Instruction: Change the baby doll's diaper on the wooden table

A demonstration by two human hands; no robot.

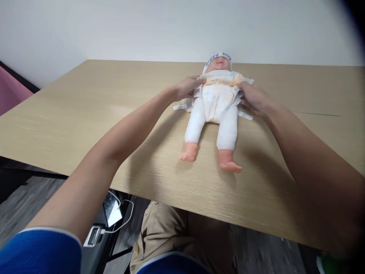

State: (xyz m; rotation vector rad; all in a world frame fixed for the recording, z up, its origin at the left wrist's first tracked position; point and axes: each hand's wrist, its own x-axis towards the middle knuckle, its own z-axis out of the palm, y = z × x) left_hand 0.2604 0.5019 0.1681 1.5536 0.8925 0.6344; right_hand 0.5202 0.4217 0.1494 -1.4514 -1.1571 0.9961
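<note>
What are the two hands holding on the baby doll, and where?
The left hand and right hand grip the white diaper at its two waist sides, on the white-clothed baby doll lying on the wooden table.

Doll (216, 110) lying on its back on table (85, 110), head at 12 o'clock, feet at 6, left hand (186, 86) at its 9 o'clock touching diaper (219, 91), right hand (254, 98) at 3 o'clock.

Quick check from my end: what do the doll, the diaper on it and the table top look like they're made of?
Doll: probably soft vinyl or plastic at the feet, smooth and matte pink; the legs look covered in white fabric. Diaper: seemingly disposable nonwoven, white, crinkled, with a printed waistband, held at its sides by the left hand and right hand. Table: likely laminate with a light wood-grain print, low sheen.
</note>
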